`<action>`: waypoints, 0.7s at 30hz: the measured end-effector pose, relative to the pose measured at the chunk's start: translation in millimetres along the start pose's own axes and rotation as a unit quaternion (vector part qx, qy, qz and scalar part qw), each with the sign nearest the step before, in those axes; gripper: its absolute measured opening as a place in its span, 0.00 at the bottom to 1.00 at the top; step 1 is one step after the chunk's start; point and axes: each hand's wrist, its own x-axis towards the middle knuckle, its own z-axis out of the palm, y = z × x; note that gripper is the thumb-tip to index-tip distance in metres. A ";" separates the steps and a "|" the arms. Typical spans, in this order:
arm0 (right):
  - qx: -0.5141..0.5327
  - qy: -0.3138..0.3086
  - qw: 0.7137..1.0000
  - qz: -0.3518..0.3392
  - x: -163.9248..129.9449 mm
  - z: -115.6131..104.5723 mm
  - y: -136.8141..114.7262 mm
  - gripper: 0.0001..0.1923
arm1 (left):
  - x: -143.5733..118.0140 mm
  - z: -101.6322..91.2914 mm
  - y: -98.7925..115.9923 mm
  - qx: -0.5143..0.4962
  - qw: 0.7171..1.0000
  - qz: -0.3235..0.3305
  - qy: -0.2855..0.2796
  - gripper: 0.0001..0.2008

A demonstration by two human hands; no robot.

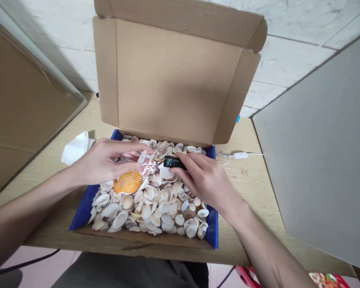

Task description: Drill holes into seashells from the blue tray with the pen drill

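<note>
Pinching a pale shell point(145, 157), the left hand point(114, 160) works over the back half of the box point(212, 230), and the right hand point(202, 174) grips a black tool point(172, 161), its metal tip aimed right at the piece! Lid point(177, 80) open, tool and shell lined up; any mark made is too small to tell, so this one looks unfinished. Loose shells point(165, 208) crowd below, an orange scallop point(128, 182) near the thumb. Blue sides hem both wrists; the raised lid blocks the back, the low front edge leaves room.
</note>
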 end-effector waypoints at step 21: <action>0.000 0.014 1.000 0.013 2.0 -0.8 0.1 0.17 | -0.1 -0.7 1.8 0.033 0.999 -0.010 -0.021 0.17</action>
